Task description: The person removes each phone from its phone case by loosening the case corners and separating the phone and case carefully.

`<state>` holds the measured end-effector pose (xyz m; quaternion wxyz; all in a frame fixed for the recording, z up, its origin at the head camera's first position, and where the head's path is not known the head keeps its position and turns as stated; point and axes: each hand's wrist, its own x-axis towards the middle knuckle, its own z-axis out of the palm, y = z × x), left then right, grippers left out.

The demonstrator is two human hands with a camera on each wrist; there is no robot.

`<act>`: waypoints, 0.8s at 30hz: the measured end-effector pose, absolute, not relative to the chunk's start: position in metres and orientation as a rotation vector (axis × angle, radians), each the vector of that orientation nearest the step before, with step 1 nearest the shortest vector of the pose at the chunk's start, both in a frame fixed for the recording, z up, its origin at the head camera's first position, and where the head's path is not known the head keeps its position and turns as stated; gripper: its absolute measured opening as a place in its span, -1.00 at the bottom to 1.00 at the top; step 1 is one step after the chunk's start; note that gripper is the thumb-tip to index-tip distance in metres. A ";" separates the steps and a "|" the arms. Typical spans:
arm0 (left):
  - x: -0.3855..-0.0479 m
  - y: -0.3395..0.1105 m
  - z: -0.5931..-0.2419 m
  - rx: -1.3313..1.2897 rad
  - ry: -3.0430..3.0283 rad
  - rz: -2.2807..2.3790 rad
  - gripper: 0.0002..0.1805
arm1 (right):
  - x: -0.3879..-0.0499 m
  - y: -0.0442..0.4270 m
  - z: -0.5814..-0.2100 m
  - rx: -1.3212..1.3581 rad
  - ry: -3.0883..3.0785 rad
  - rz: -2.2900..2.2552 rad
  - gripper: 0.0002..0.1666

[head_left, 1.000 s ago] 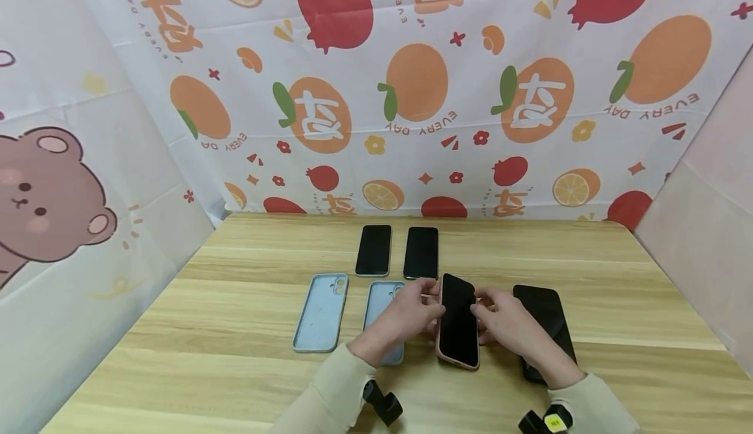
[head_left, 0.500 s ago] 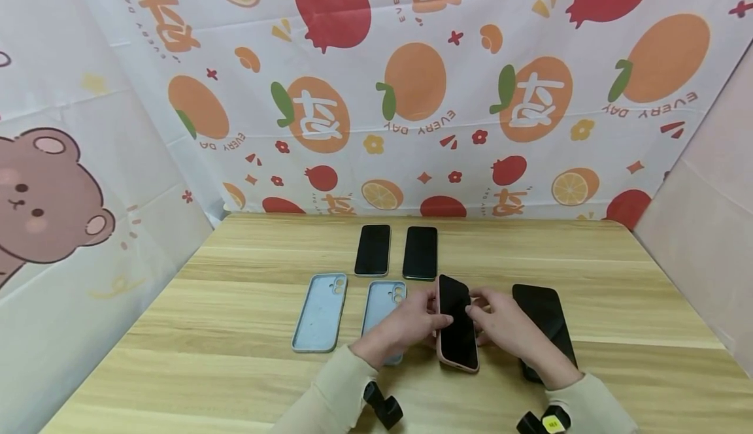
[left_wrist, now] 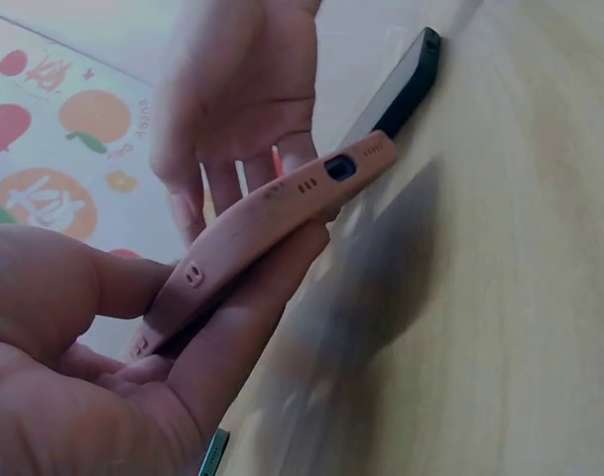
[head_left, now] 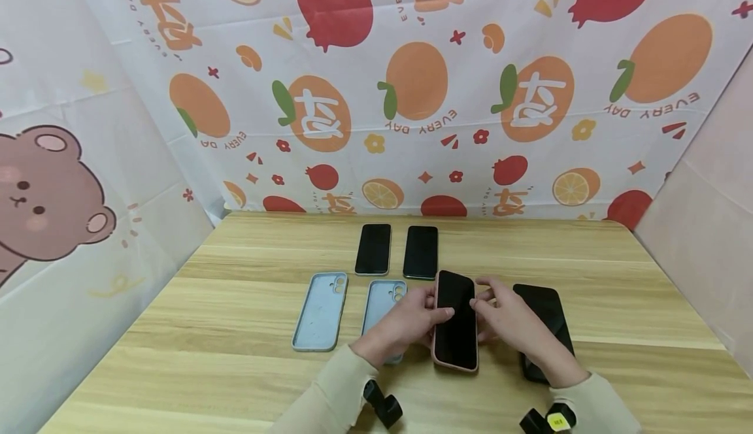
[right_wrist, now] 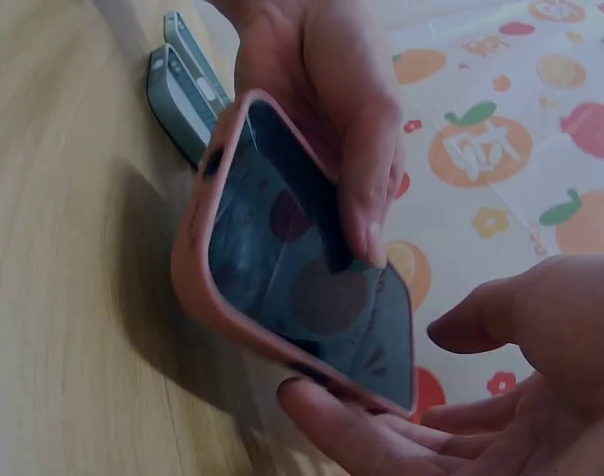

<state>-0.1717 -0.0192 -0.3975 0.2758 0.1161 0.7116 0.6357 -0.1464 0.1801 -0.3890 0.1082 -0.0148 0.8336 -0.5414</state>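
A black-screened phone (head_left: 455,336) sits in a pink case, tilted above the table. My left hand (head_left: 404,324) grips its left side, thumb over the screen and fingers beneath. At the right edge, my right hand (head_left: 507,317) has relaxed fingers. The left wrist view shows the pink case (left_wrist: 247,223) in my left hand (left_wrist: 54,367), with the right hand's (left_wrist: 247,89) palm beyond. In the right wrist view, the left hand (right_wrist: 326,99) holds the cased phone (right_wrist: 292,248); my right hand's (right_wrist: 520,377) thumb is off the screen while a fingertip touches the case edge.
Two dark phones (head_left: 373,250) (head_left: 420,253) lie at the back of the table (head_left: 235,303). A light blue case (head_left: 320,313) lies at the left; another (head_left: 379,303) is partly under my left arm. A black phone-like item (head_left: 547,323) lies partly beneath my right forearm.
The cased phone has turned slightly, its upper end moving left and its screen facing the head camera more. My left thumb has come onto the screen, and the right thumb has backed away from it.
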 end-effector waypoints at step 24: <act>-0.171 -0.027 -0.379 0.372 1.696 1.706 -0.71 | -0.151 0.204 -0.388 -0.244 2.002 -1.962 -0.22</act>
